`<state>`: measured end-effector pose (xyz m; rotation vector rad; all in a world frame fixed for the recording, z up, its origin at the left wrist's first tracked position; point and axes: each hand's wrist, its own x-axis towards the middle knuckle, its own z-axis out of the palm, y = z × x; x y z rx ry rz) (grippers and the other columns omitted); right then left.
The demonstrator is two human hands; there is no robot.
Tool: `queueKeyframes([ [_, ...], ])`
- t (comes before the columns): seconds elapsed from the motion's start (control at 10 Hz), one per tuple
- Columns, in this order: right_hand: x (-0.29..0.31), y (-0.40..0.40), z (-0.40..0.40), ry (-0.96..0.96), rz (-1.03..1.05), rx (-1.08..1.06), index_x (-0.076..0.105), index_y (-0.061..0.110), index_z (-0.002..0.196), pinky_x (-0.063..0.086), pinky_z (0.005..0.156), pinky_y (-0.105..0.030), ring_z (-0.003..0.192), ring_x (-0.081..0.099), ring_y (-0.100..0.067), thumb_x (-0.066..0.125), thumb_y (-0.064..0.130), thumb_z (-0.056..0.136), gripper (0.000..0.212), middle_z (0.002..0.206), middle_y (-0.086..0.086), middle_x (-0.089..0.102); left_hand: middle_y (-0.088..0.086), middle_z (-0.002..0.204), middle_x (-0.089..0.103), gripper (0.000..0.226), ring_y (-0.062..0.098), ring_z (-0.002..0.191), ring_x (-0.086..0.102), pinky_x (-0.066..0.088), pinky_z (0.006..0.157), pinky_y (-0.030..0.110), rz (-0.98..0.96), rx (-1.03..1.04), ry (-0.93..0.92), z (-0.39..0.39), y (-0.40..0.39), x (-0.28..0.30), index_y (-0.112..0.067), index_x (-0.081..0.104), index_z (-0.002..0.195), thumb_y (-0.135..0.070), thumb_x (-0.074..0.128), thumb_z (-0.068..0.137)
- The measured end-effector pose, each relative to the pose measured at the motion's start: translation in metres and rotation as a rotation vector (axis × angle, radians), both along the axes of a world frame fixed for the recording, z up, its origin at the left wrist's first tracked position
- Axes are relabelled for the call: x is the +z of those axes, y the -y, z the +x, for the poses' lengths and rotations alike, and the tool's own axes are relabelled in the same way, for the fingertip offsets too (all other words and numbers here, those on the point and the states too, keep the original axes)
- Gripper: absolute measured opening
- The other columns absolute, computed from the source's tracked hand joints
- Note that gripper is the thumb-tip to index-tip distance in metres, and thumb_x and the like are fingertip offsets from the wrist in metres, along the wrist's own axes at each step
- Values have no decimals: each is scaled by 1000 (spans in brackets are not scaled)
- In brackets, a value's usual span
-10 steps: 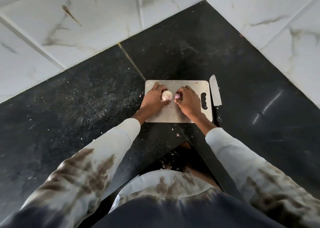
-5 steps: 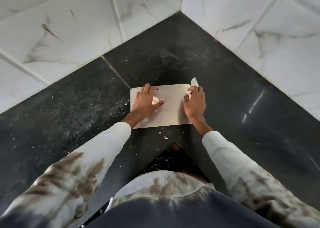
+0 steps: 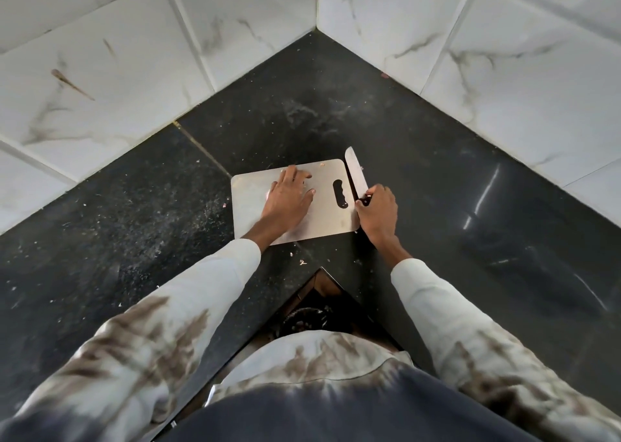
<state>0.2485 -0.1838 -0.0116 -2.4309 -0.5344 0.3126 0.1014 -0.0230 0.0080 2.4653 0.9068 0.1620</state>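
Okay, your right hand (image 3: 376, 214) curls round the knife (image 3: 355, 176) handle, left hand (image 3: 288, 200) flat on the board (image 3: 324, 221): light, stiff, sharp, so avoid the blade.

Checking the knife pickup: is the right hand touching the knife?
Touching: the head view shows the right hand with fingers curled round the knife handle, beside the board.

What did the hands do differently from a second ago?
The right hand moved right, off the cutting board, and took hold of the knife by its handle. The left hand flattened on the board, fingers straight. The board and knife stayed where they were on the counter.
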Motion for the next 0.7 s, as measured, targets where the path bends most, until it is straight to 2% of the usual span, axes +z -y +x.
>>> queueKeyframes([
  [0.1, 6, 4, -1, -31, 67, 1, 68, 11, 103, 50, 79, -24, 89, 62, -13, 73, 21, 95, 14, 102, -1, 66, 3, 154, 45, 39, 26, 137, 56, 43, 122, 46, 8, -8, 18, -6, 0, 1, -20, 54, 145, -35, 57, 109],
  [0.2, 7, 6, 0, -82, 105, -9, 70, 8, 101, 55, 73, -23, 74, 63, -10, 67, 19, 100, 12, 94, -6, 72, 4, 154, 46, 39, 27, 138, 55, 45, 120, 44, 25, -4, 9, -10, -1, -1, -19, 54, 145, -34, 56, 109],
  [0.3, 6, 7, 1, -97, 108, -28, 72, 6, 108, 61, 89, -33, 81, 66, -13, 65, 19, 102, 16, 101, -7, 73, 4, 155, 46, 39, 27, 139, 55, 45, 119, 42, 19, -6, -4, -11, 1, 1, -19, 54, 146, -33, 56, 109],
  [0.4, 6, 10, 3, -57, 71, 5, 72, 5, 112, 48, 95, -26, 93, 58, -14, 65, 19, 102, 19, 115, -10, 65, 4, 156, 45, 40, 27, 137, 57, 46, 119, 43, 25, -14, -1, -10, 1, 1, -20, 53, 147, -33, 57, 109],
  [0.5, 12, 12, 4, -48, 27, 32, 71, 6, 123, 42, 91, -25, 104, 59, -19, 66, 20, 102, 26, 126, -11, 59, 5, 156, 45, 40, 28, 136, 57, 46, 119, 43, 34, -24, -17, -7, 3, 7, -19, 53, 147, -31, 57, 109],
  [0.6, 11, 16, 8, -42, 0, 65, 70, 9, 128, 45, 91, -27, 110, 63, -24, 66, 21, 102, 29, 128, -12, 59, 6, 156, 44, 41, 27, 135, 58, 46, 119, 43, 54, -38, -11, -6, 2, 9, -19, 52, 148, -31, 57, 109],
  [0.7, 10, 15, 8, -48, -7, 75, 69, 9, 128, 47, 90, -28, 107, 64, -24, 65, 22, 102, 29, 126, -10, 59, 5, 154, 44, 41, 27, 131, 60, 47, 118, 42, 50, -31, 10, -4, 1, 15, -20, 52, 148, -32, 57, 109],
])
